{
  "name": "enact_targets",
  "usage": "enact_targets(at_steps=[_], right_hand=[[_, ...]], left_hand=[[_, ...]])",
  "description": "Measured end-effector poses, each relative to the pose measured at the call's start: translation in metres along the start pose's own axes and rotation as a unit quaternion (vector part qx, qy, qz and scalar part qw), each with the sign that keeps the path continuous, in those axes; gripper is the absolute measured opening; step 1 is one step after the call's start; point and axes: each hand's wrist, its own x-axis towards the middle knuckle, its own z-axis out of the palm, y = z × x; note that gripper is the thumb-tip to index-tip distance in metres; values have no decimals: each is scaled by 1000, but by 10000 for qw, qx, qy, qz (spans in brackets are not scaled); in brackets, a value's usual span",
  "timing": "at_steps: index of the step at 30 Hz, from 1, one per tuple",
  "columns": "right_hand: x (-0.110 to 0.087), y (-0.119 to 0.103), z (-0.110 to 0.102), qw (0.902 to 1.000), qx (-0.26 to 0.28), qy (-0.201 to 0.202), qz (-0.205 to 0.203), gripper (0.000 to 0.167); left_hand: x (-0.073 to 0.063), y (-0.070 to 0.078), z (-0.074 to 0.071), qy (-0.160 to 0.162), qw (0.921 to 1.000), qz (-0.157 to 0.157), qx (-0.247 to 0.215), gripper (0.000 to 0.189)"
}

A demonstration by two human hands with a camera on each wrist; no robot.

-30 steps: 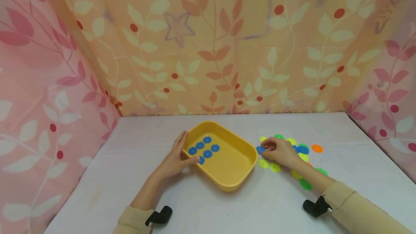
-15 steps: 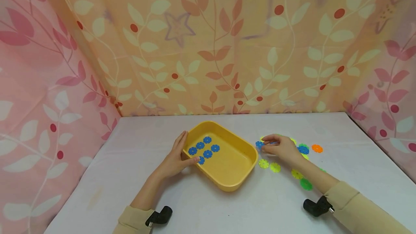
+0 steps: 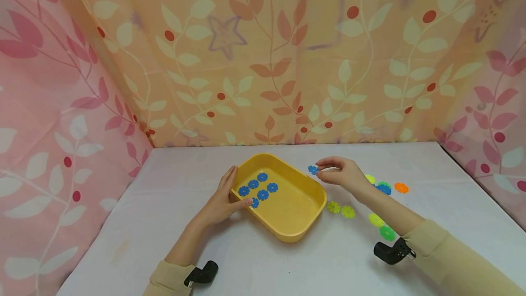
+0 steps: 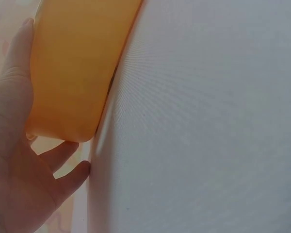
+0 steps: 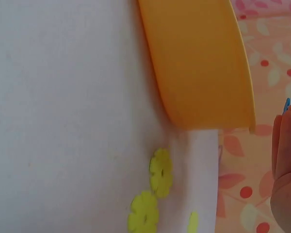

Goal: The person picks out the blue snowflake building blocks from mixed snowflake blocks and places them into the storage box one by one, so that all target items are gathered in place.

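Observation:
My left hand (image 3: 219,204) grips the left end of a yellow plastic tray (image 3: 287,228), thumb over the rim and fingers along the outside. Inside, several blue flower-shaped discs (image 3: 262,194) lie flat in two short rows, one partly under the thumb. Just beyond the tray's right rim, my right hand (image 3: 343,176) pinches another blue flower-shaped disc (image 3: 312,170) between thumb and fingers, raised above the table. The right wrist view catches only a sliver of that disc (image 5: 287,105) at the fingertips of the hand (image 5: 286,165).
Loose discs lie on the white table (image 3: 135,223) right of the tray: yellow ones (image 3: 348,212), a green one (image 3: 387,233), a blue one (image 3: 384,189) and an orange one (image 3: 401,188). The right forearm covers part of this group. A patterned curtain (image 3: 267,58) stands behind the table.
My right hand has picked a blue disc off the table and carried it up and left toward the tray's rim. The left hand and tray have stayed put.

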Motion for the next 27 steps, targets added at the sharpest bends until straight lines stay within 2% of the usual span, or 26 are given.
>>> enact_targets(at_steps=[3,9,14,22,27], right_hand=[[5,-10,15,9996,12,-248,-132,44],[14,-18,50,9957,250,-881,-110,40],[19,-17,75,9867,-91,-1592,-310,38],[30,-12,97,9544,-826,-2826,-486,24],[36,-9,107,9326,-1325,-3273,-749,22]], left_hand=[[0,-1,0,15,10000,-11,-14,107],[-2,0,-1,9,10000,-19,-29,107],[-1,-1,0,3,10000,4,-35,107],[1,-2,1,33,10000,14,63,108],[0,-1,0,45,10000,19,74,108]])
